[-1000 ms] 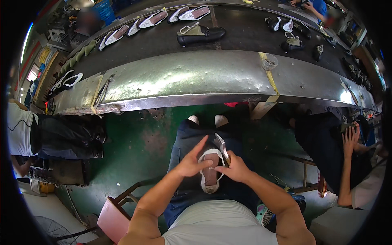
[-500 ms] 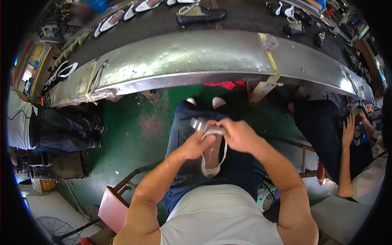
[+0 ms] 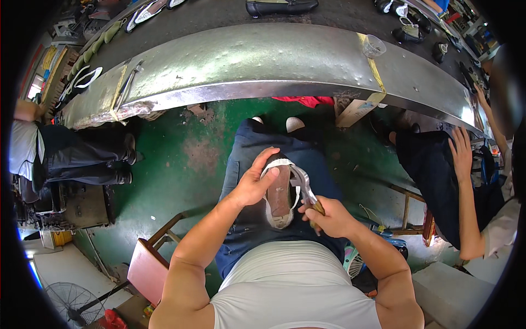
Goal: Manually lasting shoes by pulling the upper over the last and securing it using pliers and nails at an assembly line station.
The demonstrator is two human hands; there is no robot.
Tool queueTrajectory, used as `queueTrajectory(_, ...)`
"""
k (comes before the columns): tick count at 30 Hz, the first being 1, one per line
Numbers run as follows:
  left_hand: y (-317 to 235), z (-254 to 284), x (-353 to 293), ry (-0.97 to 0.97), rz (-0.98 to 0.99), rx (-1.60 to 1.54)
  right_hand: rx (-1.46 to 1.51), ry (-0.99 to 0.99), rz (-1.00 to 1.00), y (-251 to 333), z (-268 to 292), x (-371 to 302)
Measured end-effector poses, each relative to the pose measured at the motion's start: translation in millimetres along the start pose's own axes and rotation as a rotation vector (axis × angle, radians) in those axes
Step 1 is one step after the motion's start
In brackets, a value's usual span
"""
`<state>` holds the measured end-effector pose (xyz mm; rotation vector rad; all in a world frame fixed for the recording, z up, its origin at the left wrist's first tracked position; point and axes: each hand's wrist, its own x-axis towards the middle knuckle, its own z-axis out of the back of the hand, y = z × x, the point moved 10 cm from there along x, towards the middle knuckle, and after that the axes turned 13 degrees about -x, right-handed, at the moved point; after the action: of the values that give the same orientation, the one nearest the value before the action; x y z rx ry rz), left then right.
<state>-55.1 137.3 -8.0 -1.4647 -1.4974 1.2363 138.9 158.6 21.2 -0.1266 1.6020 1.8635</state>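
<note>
Above my lap a shoe (image 3: 280, 192) is held with its brown sole side up and a pale upper edge around it. My left hand (image 3: 255, 178) grips its far end, thumb over the underside. In my right hand (image 3: 331, 218) is a pair of lasting pincers (image 3: 308, 196) with metal jaws and yellowish handles. The pincer jaws meet the shoe's right edge near the far end. A loose white strip at that side stands off the shoe. Whether the jaws pinch the material is too small to tell.
A metal-edged bench (image 3: 235, 60) spans the far side, bearing a black shoe (image 3: 282, 6), a plastic cup (image 3: 373, 46) and a hammer (image 3: 129, 79). A pink-seated chair (image 3: 147, 268) stands left behind me. Co-workers sit at right (image 3: 438, 181) and left (image 3: 82, 153).
My right hand has drawn back from the shoe's far end toward me, and the pincers now reach in from the right. The left hand has shifted slightly toward the shoe's far end.
</note>
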Motion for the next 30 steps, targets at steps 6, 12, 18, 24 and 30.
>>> queueTrajectory(6,0,-10,4,0.014,0.055,0.012,0.111,0.047,0.007,4,-5,12)
queueTrajectory(12,-30,-43,-5,0.154,-0.157,0.355,0.688,-0.358,0.307,82,116,1)
queueTrajectory(18,6,1,6,-0.081,0.040,0.011,0.000,0.039,0.066,20,32,-7)
queueTrajectory(24,5,-2,2,-0.072,0.062,0.026,0.002,0.003,-0.068,3,-6,7)
queueTrajectory(30,-2,-10,4,-0.007,0.018,0.144,0.749,0.013,0.161,39,36,16)
